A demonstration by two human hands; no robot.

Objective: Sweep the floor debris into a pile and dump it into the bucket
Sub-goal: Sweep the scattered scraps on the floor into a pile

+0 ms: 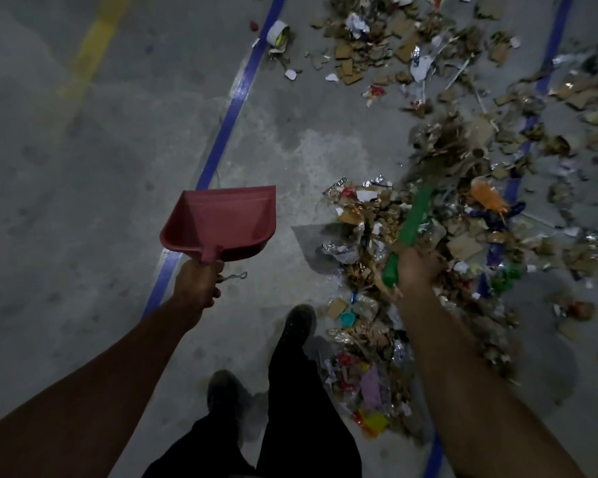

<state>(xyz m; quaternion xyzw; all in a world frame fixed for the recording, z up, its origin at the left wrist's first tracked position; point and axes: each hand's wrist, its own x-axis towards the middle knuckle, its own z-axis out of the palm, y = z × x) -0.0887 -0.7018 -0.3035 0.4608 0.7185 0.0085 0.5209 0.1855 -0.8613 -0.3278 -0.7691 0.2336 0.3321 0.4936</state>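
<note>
Head view, looking down at a grey concrete floor (94, 188) crossed by a blue line (225, 122) and, far left, a faded yellow line (95, 46). Left hand (197, 282) wrapped round the handle of a red dustpan (221, 224), pan held up off the floor, mouth facing away, empty as far as can be seen, well apart from the litter. Right hand (415, 269) clenched round a green broom handle (409, 229), the brush end (442, 143) blurred among the scraps, so probably in mid-stroke. Debris (439, 215) spread in a loose band on the right: cardboard bits, foil, wrappers, paper, an orange scrap, a teal cap; thicker just beside the dark shoes (296, 326), thinner and scattered toward the top, with a stray roll of tape (277, 32) lying against the blue line. No bucket anywhere in view. Step in hand, judging by this: still the sweeping, with the pile only half gathered and the outlying pieces at the top and right edge not yet drawn in. Next move likely calling for strokes pulling those scattered bits toward the dense patch near the feet, then lowering the pan's lip flat to the floor beside the heap. Light foil and paper apt to skitter aside under a quick stroke.
</note>
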